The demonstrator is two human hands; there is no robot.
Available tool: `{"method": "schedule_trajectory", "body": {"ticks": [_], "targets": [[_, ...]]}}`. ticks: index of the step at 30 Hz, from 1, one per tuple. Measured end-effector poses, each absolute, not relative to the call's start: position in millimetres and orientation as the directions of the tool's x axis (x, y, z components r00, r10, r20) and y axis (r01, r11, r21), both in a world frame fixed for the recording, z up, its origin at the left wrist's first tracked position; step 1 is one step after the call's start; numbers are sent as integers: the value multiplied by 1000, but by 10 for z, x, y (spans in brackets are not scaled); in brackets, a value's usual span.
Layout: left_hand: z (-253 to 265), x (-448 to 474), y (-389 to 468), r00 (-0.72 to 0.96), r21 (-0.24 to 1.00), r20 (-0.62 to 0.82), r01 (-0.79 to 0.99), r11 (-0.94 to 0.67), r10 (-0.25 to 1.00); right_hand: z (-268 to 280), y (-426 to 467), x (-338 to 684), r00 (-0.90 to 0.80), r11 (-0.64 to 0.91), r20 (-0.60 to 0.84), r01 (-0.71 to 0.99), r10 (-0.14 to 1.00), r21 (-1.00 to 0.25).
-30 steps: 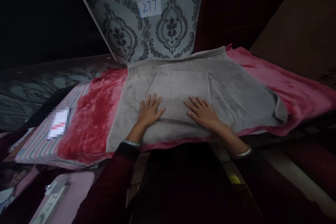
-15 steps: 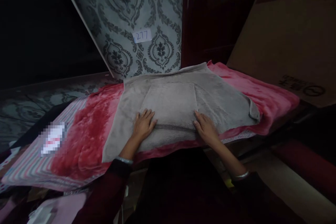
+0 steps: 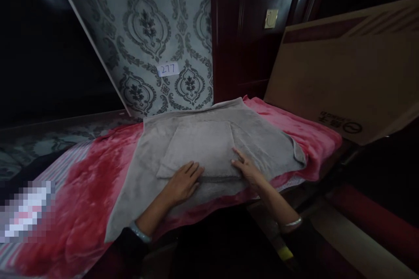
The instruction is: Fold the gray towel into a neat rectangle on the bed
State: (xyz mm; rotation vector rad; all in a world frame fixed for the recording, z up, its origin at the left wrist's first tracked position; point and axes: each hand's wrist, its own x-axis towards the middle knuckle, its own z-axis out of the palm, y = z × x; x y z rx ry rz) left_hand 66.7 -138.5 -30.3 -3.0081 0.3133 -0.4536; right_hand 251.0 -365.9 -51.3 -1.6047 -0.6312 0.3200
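Note:
A folded grey plush cloth (image 3: 201, 144) lies as a flat, near-square bundle on a larger spread grey cloth (image 3: 137, 192) of similar fabric. My left hand (image 3: 185, 183) rests flat across the bundle's front edge, fingers stretched out. At its right side is my right hand (image 3: 247, 168), fingers extended and thumb apart, touching the edge near the front right corner. Neither hand grips anything. Beneath the grey cloth is a red and pink plush blanket (image 3: 78, 183), showing at both ends and along the front.
A large cardboard box (image 3: 340, 69) leans at the right, beside a dark red door (image 3: 244, 39). Patterned wallpaper (image 3: 147, 39) with a paper label (image 3: 168, 69) reading 277 is behind. A big dark screen (image 3: 59, 52) stands at the left.
The view has tilted up and turned right. My left hand has shifted off the left edge to the bundle's front edge. My right hand stays at the right side, thumb more apart.

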Motion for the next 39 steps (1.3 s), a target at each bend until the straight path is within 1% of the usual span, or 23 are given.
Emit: {"method": "schedule_trajectory", "body": {"ticks": [4,7,10,12,14,17,20,22,24,26,28,30,33,35,37,39], "targets": [[-257,671,-1398,932,-116,299,-180,-977,-207,-472,-3597,2487,795,72,13,-38,606,-997],[-202,733,-1505,942,-121,290,-141,-983,-171,-437,-3567,2468,776,112,-66,-174,627,-978],[-167,823,-1627,950,-126,290,-84,-989,-118,-367,-3530,2479,783,147,-69,-201,618,-969],[-176,879,-1674,952,-154,298,-23,-988,-68,-327,-3507,2494,804,173,-47,-185,593,-967],[-211,916,-1683,947,-195,319,18,-981,-46,-327,-3504,2496,820,187,-48,-187,571,-964],[-283,921,-1649,936,-247,339,-6,-969,-92,-414,-3555,2464,809,181,-96,-243,580,-953],[-349,892,-1603,925,-236,360,-34,-971,-120,-522,-3629,2447,780,174,-111,-272,616,-946],[-388,875,-1574,910,-209,396,-43,-977,-125,-552,-3651,2494,775,163,-87,-239,625,-957],[-429,869,-1549,892,-196,428,-64,-979,-144,-542,-3635,2601,788,132,-48,-162,614,-978],[-473,873,-1529,884,-195,438,-82,-977,-162,-510,-3579,2749,808,93,1,-66,589,-993],[-511,879,-1512,885,-200,434,-85,-976,-166,-469,-3491,2897,821,56,22,-13,571,-998],[-527,883,-1496,890,-221,423,-81,-972,-171,-420,-3382,3010,818,14,-10,-22,576,-1000],[-471,888,-1481,903,-258,385,-94,-962,-192,-326,-3225,3121,807,-89,-113,-75,580,-993],[-375,899,-1501,912,-266,367,-84,-960,-181,-264,-3162,3200,816,-138,-117,-45,567,-989],[-265,923,-1573,916,-259,371,-56,-964,-152,-235,-3157,3306,830,-154,-32,65,557,-986],[-192,958,-1705,920,-246,370,-40,-968,-132,-263,-3213,3421,817,-149,172,299,550,-942]]}}
